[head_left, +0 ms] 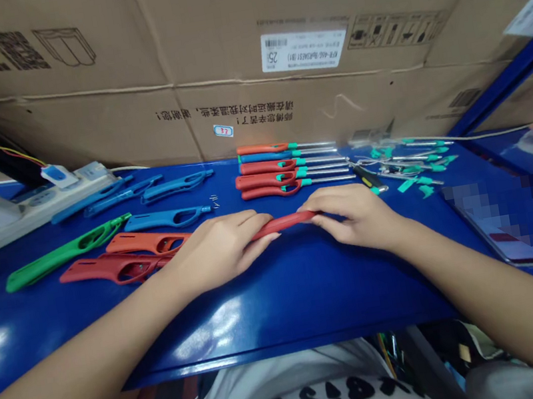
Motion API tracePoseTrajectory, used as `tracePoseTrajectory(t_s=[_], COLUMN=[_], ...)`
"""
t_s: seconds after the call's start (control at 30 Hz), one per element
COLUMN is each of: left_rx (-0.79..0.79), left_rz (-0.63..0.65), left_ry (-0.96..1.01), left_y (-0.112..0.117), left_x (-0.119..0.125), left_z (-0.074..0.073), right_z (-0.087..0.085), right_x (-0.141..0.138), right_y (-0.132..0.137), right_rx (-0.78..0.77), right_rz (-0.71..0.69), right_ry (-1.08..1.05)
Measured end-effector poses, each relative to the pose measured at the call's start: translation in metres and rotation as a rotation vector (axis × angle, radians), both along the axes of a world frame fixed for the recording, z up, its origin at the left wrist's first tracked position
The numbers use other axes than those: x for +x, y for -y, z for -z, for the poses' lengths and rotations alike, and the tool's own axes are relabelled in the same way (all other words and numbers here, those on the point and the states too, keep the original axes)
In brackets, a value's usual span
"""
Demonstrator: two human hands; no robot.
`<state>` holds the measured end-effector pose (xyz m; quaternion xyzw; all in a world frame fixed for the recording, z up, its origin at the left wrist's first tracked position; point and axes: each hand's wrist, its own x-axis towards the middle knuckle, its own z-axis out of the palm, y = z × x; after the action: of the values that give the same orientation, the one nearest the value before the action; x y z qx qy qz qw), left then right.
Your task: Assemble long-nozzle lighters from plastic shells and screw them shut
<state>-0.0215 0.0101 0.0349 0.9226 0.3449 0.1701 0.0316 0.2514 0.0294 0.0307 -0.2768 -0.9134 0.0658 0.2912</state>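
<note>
A red lighter casing [284, 223] is held level above the blue table, seen edge-on. My left hand [232, 240] pinches one end of it between thumb and fingers, and my right hand [350, 216] pinches the other end. Beside and behind my left hand lie loose casings: red [105, 269], orange [144, 241], green [65, 255] and blue [163, 219]. Behind my hands, several assembled stick lighters [270, 177] with metal tubes lie in a row. Past my right hand is a pile of metal tubes with green parts [416, 166].
A utility knife [369, 178] lies between the lighters and the tube pile. A phone [500, 223] rests on the right. Tiny springs [215, 201] sit behind my left hand. A power strip [45, 204] runs along the left, and a cardboard wall [222, 45] closes off the back.
</note>
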Motion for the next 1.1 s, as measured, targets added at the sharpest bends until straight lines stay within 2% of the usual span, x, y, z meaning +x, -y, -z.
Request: tracePoseTrajectory(t_s=[0.23, 0.33, 0.47, 0.53, 0.63, 0.8, 1.1], left_rx=[-0.142, -0.143, -0.109, -0.093, -0.095, -0.105, -0.116], left_rz=[-0.047, -0.055, -0.074, -0.098, -0.132, -0.143, -0.092], left_ry=[-0.127, -0.140, -0.150, -0.157, -0.170, -0.167, -0.134], left_y=[0.014, 0.013, 0.007, 0.003, -0.003, -0.006, 0.002], left_x=[0.015, 0.015, 0.008, 0.004, 0.001, -0.001, 0.003], left_z=[-0.001, -0.001, -0.001, -0.001, -0.002, -0.003, -0.003], right_z=[0.006, 0.002, -0.012, -0.018, -0.021, -0.019, -0.008], right_x=[-0.020, -0.021, 0.001, 0.018, 0.040, 0.047, 0.015], right_y=[0.013, 0.012, -0.002, -0.012, -0.024, -0.028, -0.015], right_rx=[0.116, 0.146, 0.231, 0.233, 0.212, 0.169, 0.238], right_rz=[-0.050, -0.005, 0.128, 0.219, 0.285, 0.203, -0.017], right_ry=[0.102, 0.211, 0.397, 0.428, 0.433, 0.401, 0.324])
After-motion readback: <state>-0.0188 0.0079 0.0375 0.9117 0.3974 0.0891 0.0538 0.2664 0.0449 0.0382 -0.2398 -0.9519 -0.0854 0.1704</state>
